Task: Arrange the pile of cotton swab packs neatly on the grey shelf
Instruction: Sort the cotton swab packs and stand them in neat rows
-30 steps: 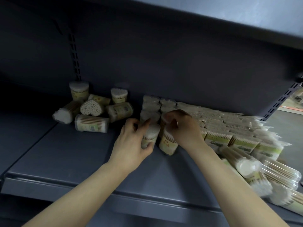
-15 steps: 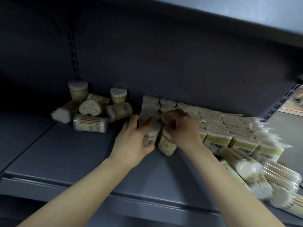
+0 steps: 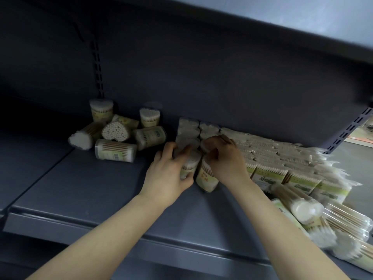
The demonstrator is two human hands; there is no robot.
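Two short rows of upright cotton swab tubs [image 3: 188, 128] stand mid-shelf on the grey shelf [image 3: 80, 184], running back to the rear wall. My left hand [image 3: 171, 174] grips the front tub of the left row [image 3: 190, 164], fingers curled round its side. My right hand [image 3: 224, 158] curls over the top of the front tub of the right row [image 3: 206, 178], whose yellow label shows below the palm. A loose pile of heart-shaped tubs [image 3: 115, 132] lies at the left, some upright, some on their sides.
Flat bagged swab packs [image 3: 282, 158] are laid in overlapping rows to the right of the tubs. More tubs [image 3: 302, 207] lie tumbled at the shelf's front right. The upper shelf [image 3: 262, 27] overhangs, and slotted uprights [image 3: 96, 63] run up the back wall.
Both hands have pushed their front tubs a little further back against the rows. The left pile has not moved.
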